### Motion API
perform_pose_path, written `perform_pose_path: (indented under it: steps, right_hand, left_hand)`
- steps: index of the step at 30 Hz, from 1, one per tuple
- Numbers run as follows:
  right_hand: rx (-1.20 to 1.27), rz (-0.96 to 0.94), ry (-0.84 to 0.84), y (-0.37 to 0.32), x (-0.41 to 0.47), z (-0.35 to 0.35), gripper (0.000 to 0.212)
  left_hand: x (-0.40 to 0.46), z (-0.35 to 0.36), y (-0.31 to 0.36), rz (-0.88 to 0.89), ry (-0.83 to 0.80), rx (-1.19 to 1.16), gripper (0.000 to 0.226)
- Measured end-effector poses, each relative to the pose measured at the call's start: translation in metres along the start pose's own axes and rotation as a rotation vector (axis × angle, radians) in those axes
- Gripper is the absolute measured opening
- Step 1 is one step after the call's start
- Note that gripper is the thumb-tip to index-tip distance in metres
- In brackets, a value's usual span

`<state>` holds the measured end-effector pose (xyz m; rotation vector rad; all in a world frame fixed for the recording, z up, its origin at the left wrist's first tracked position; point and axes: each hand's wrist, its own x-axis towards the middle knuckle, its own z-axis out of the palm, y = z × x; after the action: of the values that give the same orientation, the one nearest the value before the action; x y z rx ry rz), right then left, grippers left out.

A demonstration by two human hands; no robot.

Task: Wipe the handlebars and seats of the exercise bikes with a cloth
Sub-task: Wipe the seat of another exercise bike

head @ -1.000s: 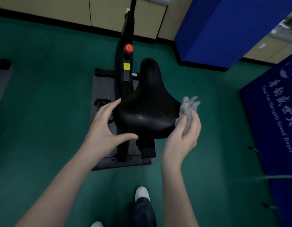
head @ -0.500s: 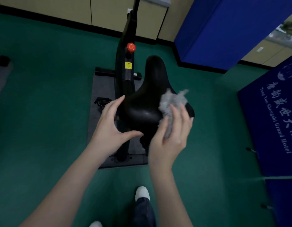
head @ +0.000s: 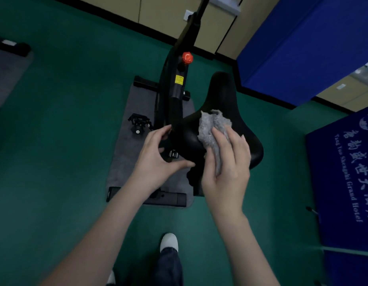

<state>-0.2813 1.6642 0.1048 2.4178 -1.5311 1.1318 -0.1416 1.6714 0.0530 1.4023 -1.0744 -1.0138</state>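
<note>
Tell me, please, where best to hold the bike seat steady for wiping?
Probably grip the seat by its wide rear edge, coming from the left, where the left hand hovers. The right hand presses the cloth on top.

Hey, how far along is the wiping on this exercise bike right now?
Done: nothing can be confirmed; the black padded bike seat shows no clear wiped marks. In hand: the right hand presses the fluffy grey cloth onto the wide rear of that seat, while the left hand steadies its left edge. Left: the seat's narrow nose, and the handlebars, which are out of view.
</note>
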Motion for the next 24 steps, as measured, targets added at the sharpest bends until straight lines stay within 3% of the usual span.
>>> perform_pose_path:
  steps: [9,14,18,24]
  right_hand:
    - [-0.020,-0.368,-0.887,-0.019,0.102,-0.003,0.028]
    - [0.105,-0.522,-1.056,-0.009,0.110,-0.016,0.025]
    - [0.067,-0.611,-1.136,-0.014,0.129,0.008,0.023]
    - [-0.027,-0.407,-1.383,-0.020,0.156,0.049,0.013]
  left_hand:
    - [-0.017,0.026,-0.006,-0.149,0.132,-0.295,0.070]
    - [-0.027,0.048,0.004,-0.216,0.211,-0.610,0.053]
    - [-0.033,0.062,0.006,-0.257,0.290,-0.760,0.050]
    - [-0.037,0.081,0.009,-0.263,0.397,-0.976,0.065]
